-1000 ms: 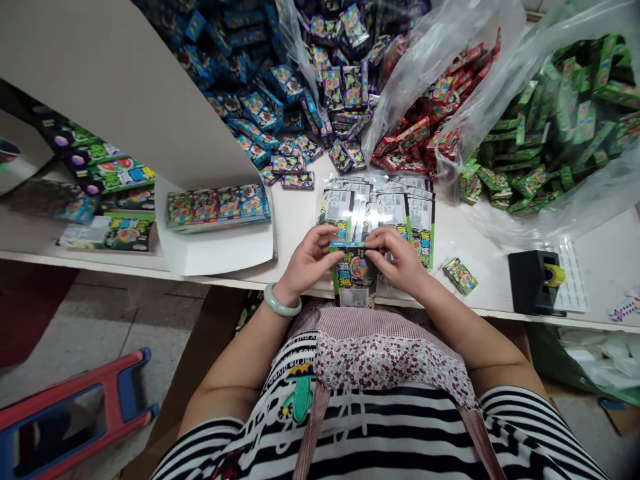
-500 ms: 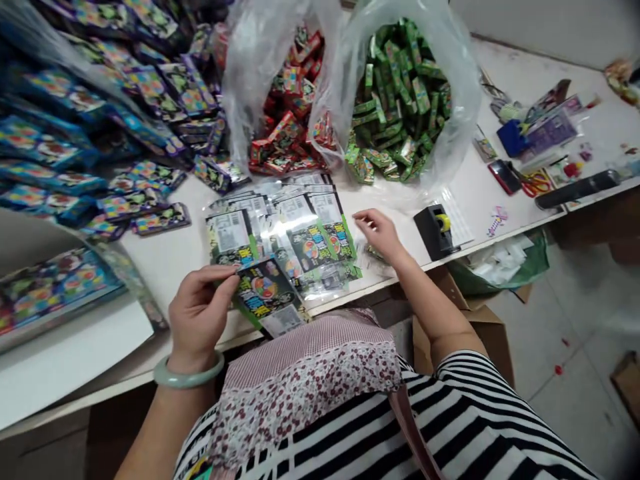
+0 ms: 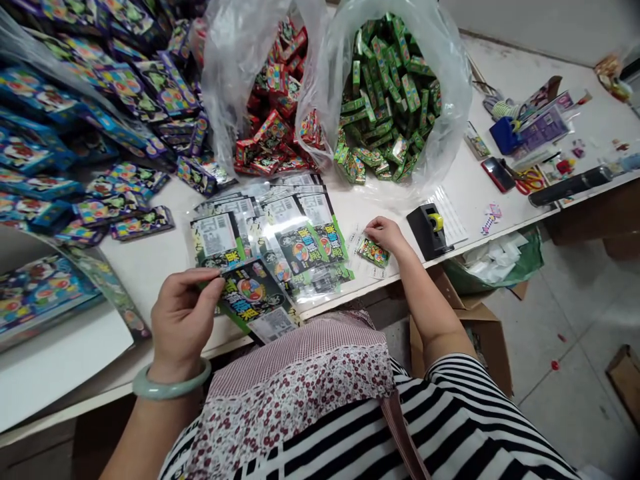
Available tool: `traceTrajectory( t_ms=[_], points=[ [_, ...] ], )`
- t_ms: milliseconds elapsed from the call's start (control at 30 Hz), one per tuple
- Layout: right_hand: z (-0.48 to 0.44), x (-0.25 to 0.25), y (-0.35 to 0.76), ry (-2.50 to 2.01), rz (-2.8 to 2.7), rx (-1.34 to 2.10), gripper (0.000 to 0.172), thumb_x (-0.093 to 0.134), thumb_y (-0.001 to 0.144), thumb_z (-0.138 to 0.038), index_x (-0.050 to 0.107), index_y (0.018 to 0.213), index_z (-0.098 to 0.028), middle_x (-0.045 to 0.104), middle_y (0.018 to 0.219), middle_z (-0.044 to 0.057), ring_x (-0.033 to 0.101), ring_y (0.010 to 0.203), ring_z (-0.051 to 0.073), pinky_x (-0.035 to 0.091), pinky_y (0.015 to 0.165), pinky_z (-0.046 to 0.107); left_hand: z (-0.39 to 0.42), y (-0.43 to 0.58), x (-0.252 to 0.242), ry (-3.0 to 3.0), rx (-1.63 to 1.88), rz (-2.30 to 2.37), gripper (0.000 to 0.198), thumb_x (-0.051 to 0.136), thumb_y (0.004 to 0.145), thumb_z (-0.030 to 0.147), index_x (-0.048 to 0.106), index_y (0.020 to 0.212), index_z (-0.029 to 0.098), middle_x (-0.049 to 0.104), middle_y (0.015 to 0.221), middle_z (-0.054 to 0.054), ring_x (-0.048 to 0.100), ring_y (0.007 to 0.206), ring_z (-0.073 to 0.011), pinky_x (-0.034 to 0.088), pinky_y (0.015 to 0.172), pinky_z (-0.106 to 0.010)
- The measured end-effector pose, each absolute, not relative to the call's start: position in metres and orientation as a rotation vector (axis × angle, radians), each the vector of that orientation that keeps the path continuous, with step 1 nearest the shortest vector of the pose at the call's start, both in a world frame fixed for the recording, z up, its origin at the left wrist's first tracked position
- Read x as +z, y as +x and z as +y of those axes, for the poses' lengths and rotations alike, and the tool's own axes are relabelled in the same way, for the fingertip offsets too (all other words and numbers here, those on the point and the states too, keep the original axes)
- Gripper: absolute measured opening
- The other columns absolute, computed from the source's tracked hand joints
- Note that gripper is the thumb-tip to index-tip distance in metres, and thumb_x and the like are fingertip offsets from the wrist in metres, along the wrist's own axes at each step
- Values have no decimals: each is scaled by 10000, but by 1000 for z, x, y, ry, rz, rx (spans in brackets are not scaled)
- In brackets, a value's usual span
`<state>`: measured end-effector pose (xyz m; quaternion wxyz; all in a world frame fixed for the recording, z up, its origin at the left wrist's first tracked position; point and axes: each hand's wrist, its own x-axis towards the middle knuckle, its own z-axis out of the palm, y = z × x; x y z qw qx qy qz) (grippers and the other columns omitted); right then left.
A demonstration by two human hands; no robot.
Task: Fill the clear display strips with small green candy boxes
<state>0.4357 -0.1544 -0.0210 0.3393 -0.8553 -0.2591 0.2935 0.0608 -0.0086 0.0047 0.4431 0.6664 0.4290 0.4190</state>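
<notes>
My left hand [image 3: 183, 317], with a pale green bangle at the wrist, pinches the upper corner of a black and green printed plastic pouch [image 3: 257, 297]. The pouch hangs tilted at the table's front edge. More such pouches [image 3: 300, 247] lie overlapped in a shiny pile just beyond it. On the right, my right hand [image 3: 387, 235] has its fingertips pressed together over a clear sheet with small printed labels [image 3: 354, 241]. Whatever those fingertips may hold is too small to tell. Just below them a small green packet [image 3: 374, 252] lies on the sheet.
Clear bags of red boxes [image 3: 275, 127] and green boxes [image 3: 393, 100] stand behind the pouches. Purple and blue boxes [image 3: 125, 87] are heaped at the left. A black tape dispenser [image 3: 425, 233] stands right of my right hand, with a phone [image 3: 497, 175] and scissors [image 3: 530, 180] beyond.
The view has shifted, sliding everything on the table leftward. My right hand has moved away from the pouch pile, and the small green packet shows more fully. My left hand keeps its pinch on the pouch.
</notes>
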Motion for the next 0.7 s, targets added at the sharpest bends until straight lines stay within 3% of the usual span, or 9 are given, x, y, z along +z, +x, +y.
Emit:
traceTrajectory(
  t_ms=[167,367,533,700],
  points=[
    [-155,-14,438,-2094,-527,891,216,734,701,-266,528,692,-202,555,552,-51,452,478,79,406,512,236,-10,63,6,1667,1045,1030,179,773,743,345,678,852,241,717,883,-2,667,863,-186,552,783,-339],
    [-155,-11,443,-2041,-506,927,248,743,687,-318,525,688,-201,544,559,-50,470,506,87,410,521,234,-10,61,4,1665,1055,973,187,775,779,354,673,878,232,712,910,-1,660,891,-175,547,816,-328],
    [-151,26,430,-1947,-648,856,251,726,698,-386,559,725,-201,537,664,-47,495,638,102,431,630,250,-13,66,7,1664,1042,866,181,737,825,368,664,900,220,685,925,-16,647,916,-165,528,853,-313],
    [-109,89,352,-1428,-1426,1080,213,673,821,-401,617,746,-210,633,885,18,585,881,156,460,865,337,-17,74,15,1719,987,811,260,716,824,446,638,908,213,647,886,-23,628,876,-169,511,826,-320]
  ],
)
